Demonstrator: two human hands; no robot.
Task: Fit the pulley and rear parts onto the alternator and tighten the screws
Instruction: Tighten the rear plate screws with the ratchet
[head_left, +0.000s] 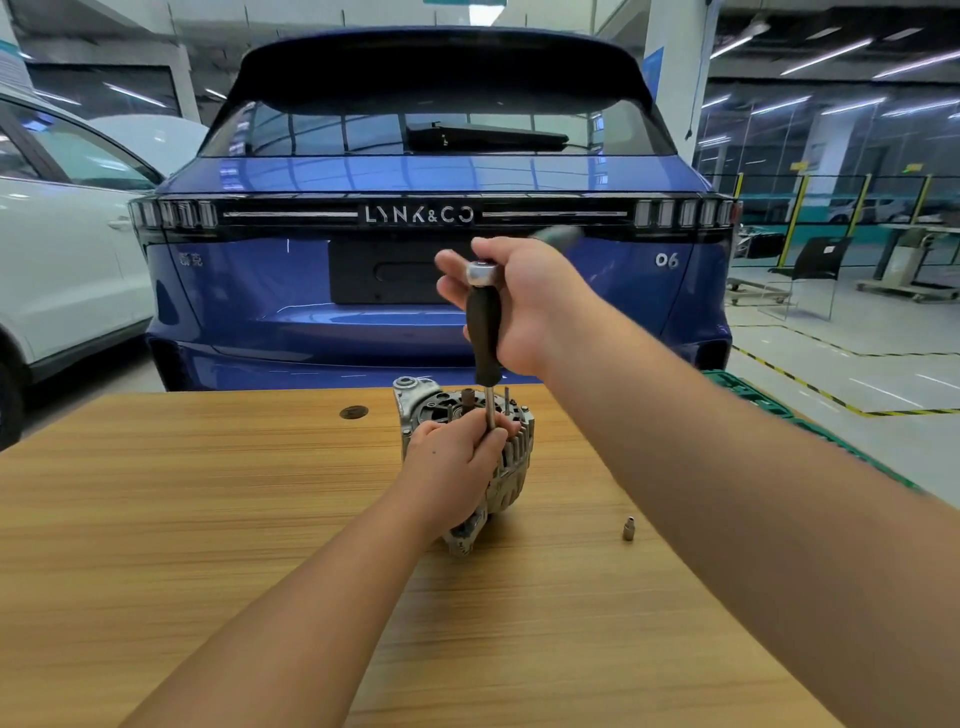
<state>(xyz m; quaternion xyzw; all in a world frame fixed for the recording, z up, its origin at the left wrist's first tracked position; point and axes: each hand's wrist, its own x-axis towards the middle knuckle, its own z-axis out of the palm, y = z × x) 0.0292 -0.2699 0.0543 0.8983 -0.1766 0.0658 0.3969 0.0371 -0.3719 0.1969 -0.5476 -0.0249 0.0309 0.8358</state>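
Alternator of ribbed silver metal (511, 462) stands at frame centre on our wooden table (208, 493). Our left hand (457, 467) grips it and pinches the shaft of a black-handled driver (484, 338); our right hand (519, 306) grips the handle above. Small silver socket (628, 530) lies right.

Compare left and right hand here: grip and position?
The left hand is low, gripping the alternator and the tool's metal shaft; the right hand is raised, wrapped around the driver handle's top. Left steadies near the table; right is in midair. Both touch the same tool.
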